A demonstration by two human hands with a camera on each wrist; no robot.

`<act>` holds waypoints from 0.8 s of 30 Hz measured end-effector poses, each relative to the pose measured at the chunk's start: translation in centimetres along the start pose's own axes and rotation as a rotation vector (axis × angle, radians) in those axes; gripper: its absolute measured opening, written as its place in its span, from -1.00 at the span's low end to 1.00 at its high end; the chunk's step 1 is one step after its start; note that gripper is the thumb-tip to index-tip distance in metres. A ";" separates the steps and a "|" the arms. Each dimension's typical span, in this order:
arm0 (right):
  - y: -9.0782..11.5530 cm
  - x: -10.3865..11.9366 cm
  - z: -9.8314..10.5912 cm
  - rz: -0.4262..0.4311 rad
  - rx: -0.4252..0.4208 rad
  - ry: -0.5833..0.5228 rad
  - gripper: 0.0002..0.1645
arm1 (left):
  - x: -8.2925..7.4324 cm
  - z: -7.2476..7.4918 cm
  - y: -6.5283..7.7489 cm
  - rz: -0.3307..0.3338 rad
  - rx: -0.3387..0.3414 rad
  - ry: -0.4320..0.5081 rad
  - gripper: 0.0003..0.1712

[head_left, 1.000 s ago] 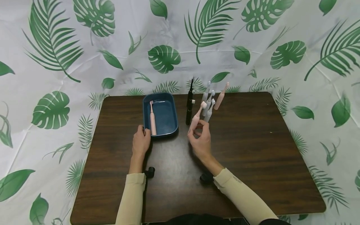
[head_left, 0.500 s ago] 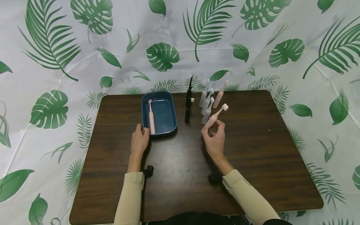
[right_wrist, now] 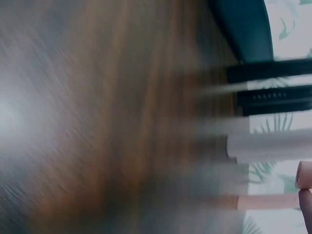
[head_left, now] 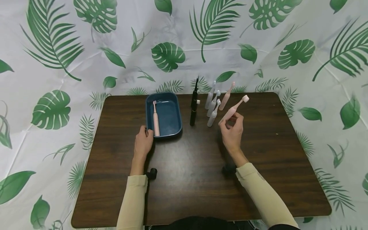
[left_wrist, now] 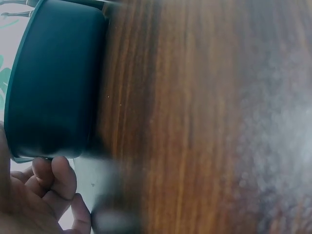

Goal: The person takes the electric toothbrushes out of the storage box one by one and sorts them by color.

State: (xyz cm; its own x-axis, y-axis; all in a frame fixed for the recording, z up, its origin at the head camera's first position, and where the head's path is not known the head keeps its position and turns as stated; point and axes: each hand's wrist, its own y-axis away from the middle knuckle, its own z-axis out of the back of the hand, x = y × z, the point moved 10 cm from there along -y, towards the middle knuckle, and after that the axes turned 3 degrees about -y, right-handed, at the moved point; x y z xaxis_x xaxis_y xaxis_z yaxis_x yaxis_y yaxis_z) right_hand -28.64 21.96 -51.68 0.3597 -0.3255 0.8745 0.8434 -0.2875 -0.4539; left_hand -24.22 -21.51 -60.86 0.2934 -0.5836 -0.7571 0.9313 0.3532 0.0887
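Observation:
My left hand [head_left: 143, 141] grips the near left corner of a dark blue tray [head_left: 178, 110]; in the left wrist view its curled fingers [left_wrist: 63, 175] lie against the tray's outer wall [left_wrist: 56, 78]. Inside, along the left wall, lies a pink electric toothbrush [head_left: 156, 123]. My right hand [head_left: 233, 134] pinches a second pink electric toothbrush [head_left: 230, 114] by its lower handle, lifted and tilted with the head up and to the right. Only the base of this toothbrush [right_wrist: 305, 174] and one fingertip [right_wrist: 308, 207] show in the right wrist view.
Black toothbrushes [head_left: 193, 116] stand upright in a line right of the tray. Beside them several white toothbrushes [head_left: 212, 119] form another line. One pink toothbrush [head_left: 225, 100] stands at the back right. The brown wooden table [head_left: 184, 188] meets a leaf-print cloth [head_left: 129, 67] behind.
My right hand has carried the pink toothbrush to the right, from in front of the black and white toothbrushes to the right side of the white line. The left hand stays at the tray.

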 end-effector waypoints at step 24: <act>-3.8 -6.7 -2.6 -0.075 0.127 0.145 -0.48 | 0.4 -0.1 -0.4 0.039 0.051 0.017 -0.40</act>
State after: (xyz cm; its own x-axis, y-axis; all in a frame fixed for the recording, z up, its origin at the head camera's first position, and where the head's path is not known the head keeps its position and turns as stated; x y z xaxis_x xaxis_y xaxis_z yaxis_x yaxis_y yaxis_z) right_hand -35.24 22.91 -56.28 0.2404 -0.4361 0.8672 0.9126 -0.2030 -0.3550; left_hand -24.53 -21.85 -61.24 0.3264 -0.5577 -0.7632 0.9293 0.3372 0.1510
